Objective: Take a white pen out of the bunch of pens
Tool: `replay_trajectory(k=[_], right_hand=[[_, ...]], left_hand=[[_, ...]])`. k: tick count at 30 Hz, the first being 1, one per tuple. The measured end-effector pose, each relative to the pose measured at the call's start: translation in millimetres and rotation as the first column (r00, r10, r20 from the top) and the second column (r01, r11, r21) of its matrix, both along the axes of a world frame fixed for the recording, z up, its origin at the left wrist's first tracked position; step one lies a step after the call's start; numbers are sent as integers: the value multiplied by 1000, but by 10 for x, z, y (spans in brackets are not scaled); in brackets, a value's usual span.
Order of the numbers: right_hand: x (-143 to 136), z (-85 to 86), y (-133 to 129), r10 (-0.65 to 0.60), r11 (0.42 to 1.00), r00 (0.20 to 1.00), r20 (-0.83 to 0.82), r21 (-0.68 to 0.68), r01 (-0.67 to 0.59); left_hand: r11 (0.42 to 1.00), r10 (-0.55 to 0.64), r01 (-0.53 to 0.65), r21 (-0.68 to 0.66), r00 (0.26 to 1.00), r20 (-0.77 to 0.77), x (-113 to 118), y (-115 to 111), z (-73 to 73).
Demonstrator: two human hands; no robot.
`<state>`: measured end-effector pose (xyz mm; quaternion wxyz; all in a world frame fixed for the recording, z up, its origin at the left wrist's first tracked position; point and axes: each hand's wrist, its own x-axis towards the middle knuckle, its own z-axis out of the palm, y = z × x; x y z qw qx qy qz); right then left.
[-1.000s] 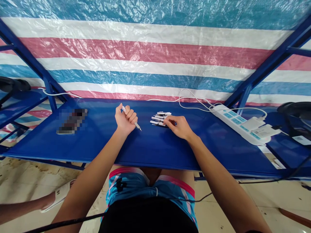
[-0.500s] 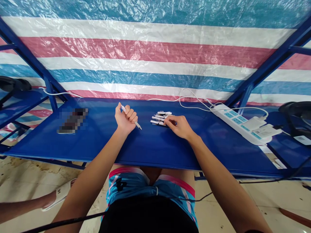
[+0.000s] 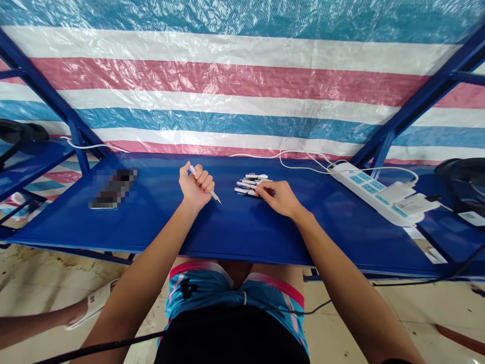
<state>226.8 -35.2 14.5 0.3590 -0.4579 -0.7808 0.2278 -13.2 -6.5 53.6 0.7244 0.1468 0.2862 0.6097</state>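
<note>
My left hand (image 3: 196, 186) is closed in a fist around a white pen (image 3: 214, 195), whose tip points down to the right just above the blue table (image 3: 235, 227). A small pile of several white pens (image 3: 249, 184) lies on the table to the right of it. My right hand (image 3: 279, 197) rests at the pile's near right side, its fingertips touching the nearest pens. Whether it grips one I cannot make out.
A blurred dark object (image 3: 112, 188) lies at the table's left. A white power strip (image 3: 375, 194) with plugged adapters and white cables sits at the right. A striped tarp hangs behind. Another person's foot in a white sandal (image 3: 91, 304) is on the floor at lower left.
</note>
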Motion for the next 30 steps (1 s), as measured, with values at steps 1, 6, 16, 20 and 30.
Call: replay_trajectory(k=[1, 6, 16, 20, 30], right_hand=[[0, -2, 1, 0, 1000, 1000, -1, 0, 0], [0, -8, 2, 3, 1000, 1000, -3, -1, -3], [7, -3, 5, 5, 1000, 1000, 10, -10, -5], [5, -9, 9, 3, 1000, 1000, 24, -8, -3], [6, -9, 9, 13, 1000, 999, 34, -10, -13]], left_hand=[[1000, 2, -2, 1, 1000, 2, 2, -3, 5], [1000, 21, -21, -2, 1000, 2, 2, -5, 9], [1000, 1, -1, -2, 1000, -22, -16, 15, -21], [1000, 2, -2, 1, 1000, -22, -18, 13, -17], [1000, -3, 3, 18, 1000, -12, -22, 21, -35]])
